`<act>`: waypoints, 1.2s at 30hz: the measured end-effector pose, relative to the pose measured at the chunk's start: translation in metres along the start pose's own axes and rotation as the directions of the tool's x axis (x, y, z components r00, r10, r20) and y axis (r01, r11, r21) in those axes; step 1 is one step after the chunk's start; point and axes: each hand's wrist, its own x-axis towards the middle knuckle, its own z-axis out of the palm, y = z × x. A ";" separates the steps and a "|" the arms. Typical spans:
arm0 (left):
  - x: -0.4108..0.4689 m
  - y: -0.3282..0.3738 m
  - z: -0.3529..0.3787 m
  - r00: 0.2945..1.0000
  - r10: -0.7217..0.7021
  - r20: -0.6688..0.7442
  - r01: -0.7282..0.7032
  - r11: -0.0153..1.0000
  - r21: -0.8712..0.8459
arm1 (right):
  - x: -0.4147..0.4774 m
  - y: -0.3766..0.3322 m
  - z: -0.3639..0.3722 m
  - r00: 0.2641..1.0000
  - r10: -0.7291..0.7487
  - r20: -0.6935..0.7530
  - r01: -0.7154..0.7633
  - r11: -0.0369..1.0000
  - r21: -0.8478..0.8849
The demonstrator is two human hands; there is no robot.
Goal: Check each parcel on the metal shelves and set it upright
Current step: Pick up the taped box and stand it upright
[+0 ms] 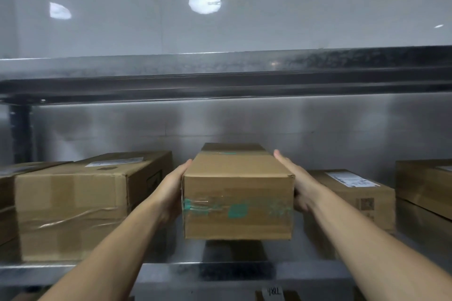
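A long brown cardboard parcel (237,193) with green-printed tape across its near end is lifted a little above the metal shelf (220,272), a dark shadow under it. My left hand (175,187) presses flat against its left side, fingers straight and pointing away. My right hand (297,183) presses its right side the same way, palm on the near corner. The parcel lies lengthwise, pointing toward the shelf's back wall.
A large taped box (73,208) stands left of the parcel, with another box (7,193) at the far left edge. A labelled box (352,200) sits to the right, then stacked boxes (425,193). An upper shelf beam (220,76) runs overhead.
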 end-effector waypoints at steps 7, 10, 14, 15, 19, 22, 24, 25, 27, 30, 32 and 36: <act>-0.006 -0.002 0.001 0.999 -0.049 -0.021 0.049 0.999 -0.016 | -0.005 -0.001 0.007 1.000 0.000 -0.005 0.000 1.000 -0.030; -0.006 -0.005 -0.001 0.998 -0.048 -0.028 0.047 0.999 -0.018 | -0.007 0.000 0.007 1.000 0.014 -0.003 -0.014 0.999 -0.039; -0.002 -0.008 -0.003 0.998 -0.062 -0.031 0.062 0.998 -0.014 | -0.007 0.001 0.006 1.000 0.017 -0.001 -0.017 0.999 -0.047; -0.003 -0.008 -0.003 0.998 -0.062 -0.026 0.061 0.998 -0.009 | -0.006 0.001 0.005 1.000 0.021 -0.004 -0.021 0.999 -0.037; 0.001 -0.003 -0.007 0.996 -0.040 -0.082 0.041 0.999 0.006 | -0.007 0.003 0.001 0.998 0.061 -0.024 -0.062 0.998 -0.027; 0.001 0.003 -0.010 0.992 -0.062 -0.113 0.064 0.998 0.013 | -0.003 0.009 -0.005 0.994 0.072 -0.087 -0.075 0.996 -0.037; 0.000 0.008 -0.011 0.991 -0.045 -0.123 0.048 0.998 0.026 | -0.001 0.015 -0.010 0.987 0.076 -0.139 -0.087 0.993 -0.075; -0.002 0.010 -0.010 0.993 -0.011 -0.122 0.017 0.999 0.043 | -0.002 0.017 -0.011 0.986 0.086 -0.146 -0.097 0.993 -0.072; -0.002 0.014 -0.010 0.996 0.010 -0.093 -0.006 0.999 0.037 | -0.006 0.021 -0.008 0.984 0.123 -0.127 -0.133 0.989 -0.071; 0.005 0.013 -0.011 0.997 0.008 -0.071 -0.012 0.999 -0.050 | -0.008 0.026 -0.001 0.985 0.120 -0.122 -0.123 0.992 -0.013; 0.010 0.010 -0.013 0.998 0.003 -0.060 -0.008 0.997 -0.080 | -0.009 0.031 0.005 0.987 0.140 -0.081 -0.136 0.990 0.047; 0.008 0.012 -0.003 1.000 -0.003 0.021 0.004 0.998 -0.064 | -0.017 0.035 0.023 0.983 0.180 -0.038 -0.177 0.982 0.069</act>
